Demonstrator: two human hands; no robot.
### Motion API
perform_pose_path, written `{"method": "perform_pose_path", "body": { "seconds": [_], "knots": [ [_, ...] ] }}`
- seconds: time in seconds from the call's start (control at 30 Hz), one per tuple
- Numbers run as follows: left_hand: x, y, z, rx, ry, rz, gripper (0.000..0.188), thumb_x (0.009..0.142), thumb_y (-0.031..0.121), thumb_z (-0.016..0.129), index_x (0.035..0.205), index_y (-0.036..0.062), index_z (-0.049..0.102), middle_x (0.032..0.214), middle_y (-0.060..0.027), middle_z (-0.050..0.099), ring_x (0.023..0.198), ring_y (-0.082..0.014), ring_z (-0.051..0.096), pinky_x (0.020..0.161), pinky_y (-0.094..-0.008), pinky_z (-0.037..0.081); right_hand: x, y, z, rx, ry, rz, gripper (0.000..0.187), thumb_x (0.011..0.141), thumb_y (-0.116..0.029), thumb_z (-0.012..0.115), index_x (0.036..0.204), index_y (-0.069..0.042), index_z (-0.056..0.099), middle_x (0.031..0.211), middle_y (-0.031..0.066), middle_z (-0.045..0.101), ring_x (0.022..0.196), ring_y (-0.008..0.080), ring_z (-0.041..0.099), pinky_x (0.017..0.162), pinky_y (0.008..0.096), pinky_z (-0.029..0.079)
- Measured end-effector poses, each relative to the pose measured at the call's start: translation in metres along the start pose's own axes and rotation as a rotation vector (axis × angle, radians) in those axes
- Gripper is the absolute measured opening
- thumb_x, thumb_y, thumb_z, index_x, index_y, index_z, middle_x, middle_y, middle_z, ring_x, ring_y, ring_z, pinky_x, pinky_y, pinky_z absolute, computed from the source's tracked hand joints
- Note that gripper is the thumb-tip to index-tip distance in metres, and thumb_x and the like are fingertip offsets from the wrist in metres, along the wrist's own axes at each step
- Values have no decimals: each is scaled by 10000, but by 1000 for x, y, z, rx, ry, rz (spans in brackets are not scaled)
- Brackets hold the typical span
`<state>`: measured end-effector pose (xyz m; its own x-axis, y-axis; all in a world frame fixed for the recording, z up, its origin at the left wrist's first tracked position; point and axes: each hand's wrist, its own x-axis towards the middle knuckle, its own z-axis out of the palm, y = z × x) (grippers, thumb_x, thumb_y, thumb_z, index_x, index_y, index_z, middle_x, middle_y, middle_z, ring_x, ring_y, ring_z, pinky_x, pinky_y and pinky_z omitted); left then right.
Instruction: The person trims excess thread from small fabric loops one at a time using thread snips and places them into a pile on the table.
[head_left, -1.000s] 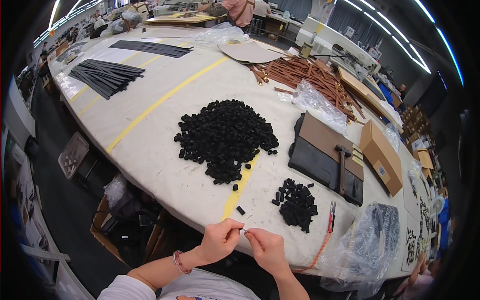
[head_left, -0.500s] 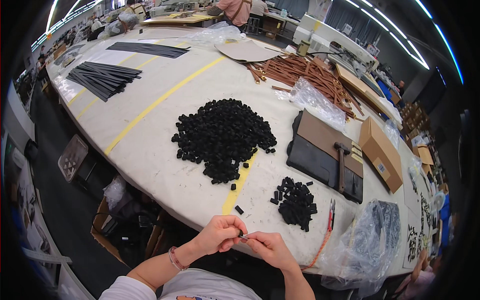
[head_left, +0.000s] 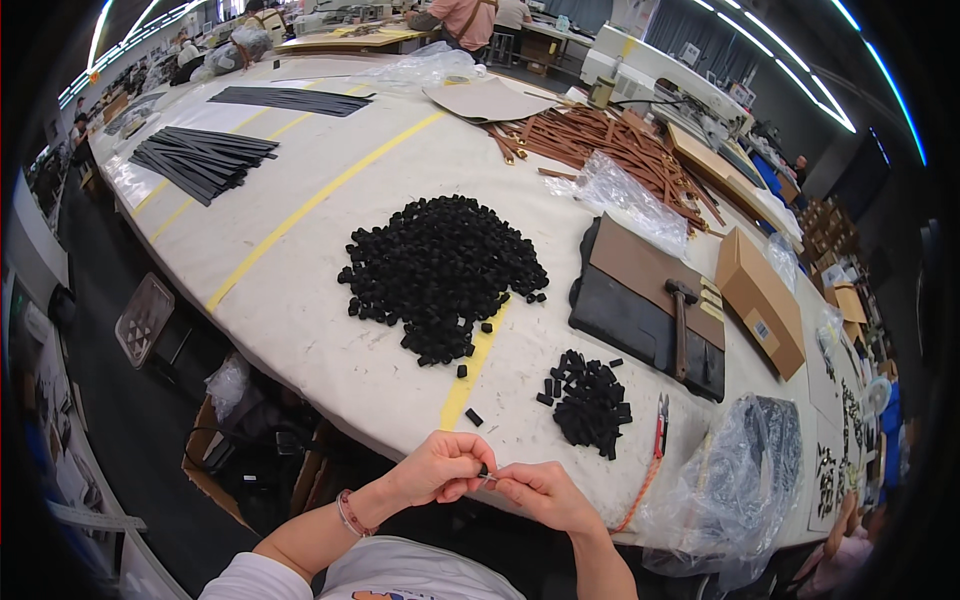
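Note:
Over the table's near edge, my left hand (head_left: 440,468) pinches a small black piece (head_left: 484,470) that looks like a short loop or tube. Close against it, my right hand (head_left: 540,494) is closed with thumb and finger on a thin, pale metallic bit (head_left: 491,478), too small to name. The fingertips of both hands nearly meet. Beyond them lies a big heap of small black loops (head_left: 440,265). A smaller pile of flat black pieces (head_left: 588,405) sits to the right, and a single black piece (head_left: 474,417) lies just ahead of my hands.
Red-handled pliers (head_left: 662,425) with an orange cord lie right of the small pile. Farther right are a hammer (head_left: 682,335) on a dark slab (head_left: 630,335), a cardboard box (head_left: 760,300) and clear plastic wrap (head_left: 735,490). Brown straps (head_left: 610,150) and black strips (head_left: 200,160) lie farther off.
Both hands stay nearly in place, fingertips together. The right hand and forearm have shifted slightly to the right. The whole view has moved a little.

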<state>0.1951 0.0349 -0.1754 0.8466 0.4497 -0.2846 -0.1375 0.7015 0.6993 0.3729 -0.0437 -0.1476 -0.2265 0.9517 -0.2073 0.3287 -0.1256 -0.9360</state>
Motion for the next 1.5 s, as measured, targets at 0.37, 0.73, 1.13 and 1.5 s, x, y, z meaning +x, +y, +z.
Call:
{"method": "perform_pose_path", "body": {
  "seconds": [0.37,0.73,1.13,1.5],
  "knots": [
    [11,-32,23,1143,339,1262,165,706,-46,521,863,-1,537,662,-115,566,464,-173,535,432,-251,431,21,6,25,-436,735,-261,86,749,-85,581,809,-23,584,634,114,567,511,254,541,447,304,404],
    [2,-14,15,-214,141,209,143,852,127,484,898,-9,479,708,-86,556,472,-95,504,396,-222,420,14,13,33,-765,804,-501,130,702,-38,617,824,-26,574,567,66,526,453,195,514,412,279,387],
    [2,-9,13,-181,179,252,80,834,69,472,845,-10,485,693,-63,541,452,-81,471,381,-200,383,15,-4,32,-594,778,-366,117,720,-47,602,832,-23,577,613,75,568,459,171,541,417,245,396],
    [-2,-8,11,-24,113,143,136,836,124,511,846,-12,514,657,-60,542,439,-61,477,380,-180,390,18,-10,27,-225,591,-270,140,713,-20,586,849,8,579,683,107,593,536,149,572,473,233,443]
  ]
}}
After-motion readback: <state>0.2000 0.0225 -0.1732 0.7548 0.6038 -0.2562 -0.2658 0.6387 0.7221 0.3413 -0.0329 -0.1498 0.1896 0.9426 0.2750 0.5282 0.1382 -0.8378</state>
